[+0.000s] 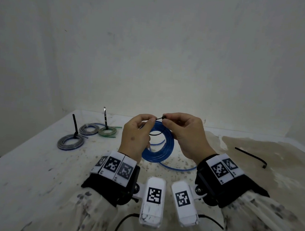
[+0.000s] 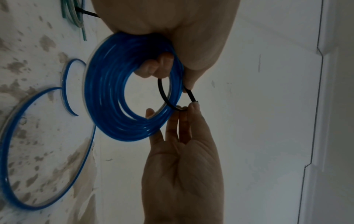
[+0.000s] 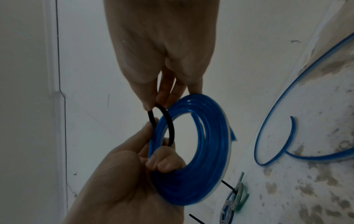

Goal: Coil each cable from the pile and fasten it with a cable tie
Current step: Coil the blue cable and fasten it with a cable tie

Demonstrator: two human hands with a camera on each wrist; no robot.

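Note:
A blue cable coil [image 1: 163, 147] is held upright above the table between both hands. My left hand [image 1: 152, 121] grips its upper left side, with fingers [image 2: 153, 68] curled through the centre hole. A black cable tie [image 1: 155, 134] loops round the strands at the top of the coil [image 2: 107, 94]. My right hand [image 1: 166, 119] pinches the tie's head end [image 3: 151, 112], and my left thumb and forefinger hold the strap [image 2: 189, 94] just beside it. The cable's loose tail [image 1: 176, 168] curves over the table below the coil.
Three tied coils lie at the table's left: a grey one [image 1: 71, 142], a second grey one [image 1: 89, 129] and a green one [image 1: 107, 131], with tie tails sticking up. A spare black tie [image 1: 251, 157] lies on the right. A white wall stands behind the stained table [image 1: 32, 169].

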